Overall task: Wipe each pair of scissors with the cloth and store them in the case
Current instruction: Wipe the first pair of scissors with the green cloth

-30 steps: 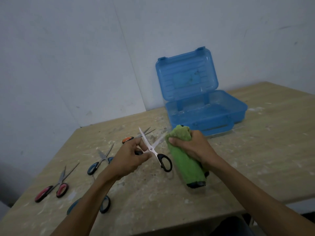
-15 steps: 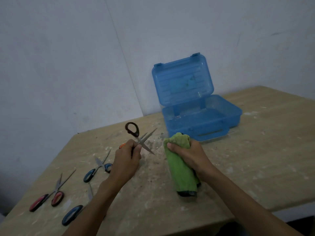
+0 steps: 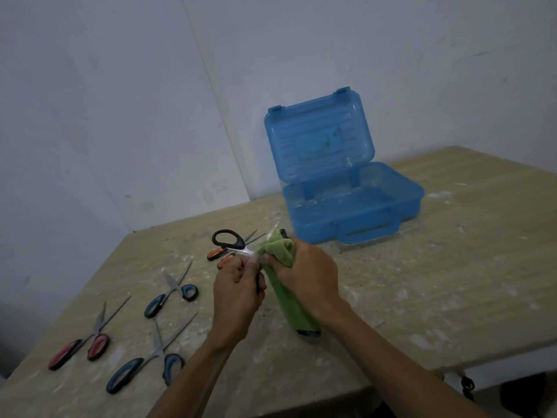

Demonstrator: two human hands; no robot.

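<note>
Black-handled scissors [image 3: 236, 243] are at centre frame, lifted above the table [image 3: 422, 282]. The left hand [image 3: 238, 285] grips them near the pivot, fingers curled, with one handle loop pointing to the upper left. The blades point right into the green cloth [image 3: 287, 309]. The right hand [image 3: 307, 276] holds the cloth bunched and closed around the blades; a blade tip protrudes above the fold.

Four further pairs lie on the table to the left:
- orange-handled pair [image 3: 217, 254], just behind the left hand
- small blue-handled pair [image 3: 171, 294]
- red-handled pair [image 3: 80, 348]
- large blue-handled pair [image 3: 144, 369], lower left

The blue case [image 3: 313, 224] stands open at upper right, lid upright. No scissors are visible inside it.

Status, as judged: wiping of the first pair is in progress. Nothing is stored. All five pairs remain to be placed in the case.
</note>
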